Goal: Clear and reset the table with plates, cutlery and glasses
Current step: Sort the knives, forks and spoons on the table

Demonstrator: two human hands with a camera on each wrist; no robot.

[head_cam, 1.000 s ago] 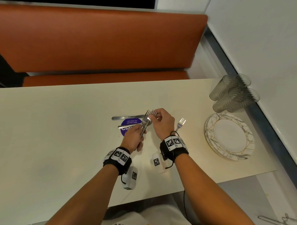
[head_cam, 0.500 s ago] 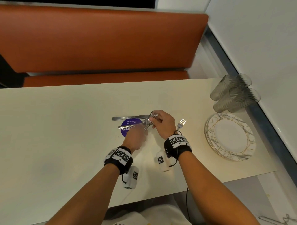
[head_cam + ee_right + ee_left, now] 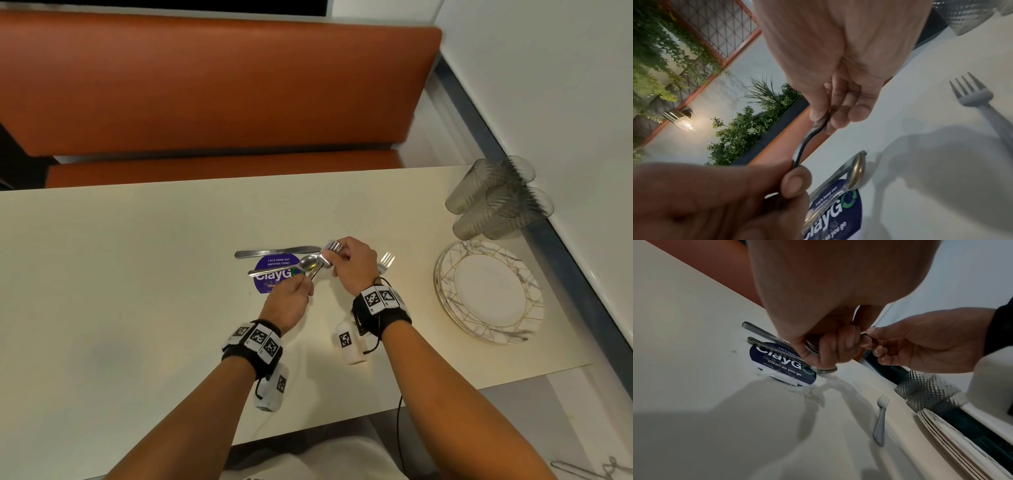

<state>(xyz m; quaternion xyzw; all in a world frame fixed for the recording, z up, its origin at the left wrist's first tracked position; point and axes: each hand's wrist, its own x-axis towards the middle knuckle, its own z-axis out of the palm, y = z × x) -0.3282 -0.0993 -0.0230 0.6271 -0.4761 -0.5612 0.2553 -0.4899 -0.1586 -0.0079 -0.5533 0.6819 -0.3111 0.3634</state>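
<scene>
Gathering cutlery: my left hand (image 3: 289,301) and right hand (image 3: 352,262) both grasp the forks (image 3: 327,255); next, separate one carefully.

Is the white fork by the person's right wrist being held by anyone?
No, the white fork lies flat on the table by itself, apart from both hands, which are busy with metal cutlery above the blue sticker.

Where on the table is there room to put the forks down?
The table is bare all along the left, from the purple sticker out to the left edge. There is also bare room along the far edge by the orange bench. The right end is crowded: the plates, the glasses and a lone fork.
</scene>
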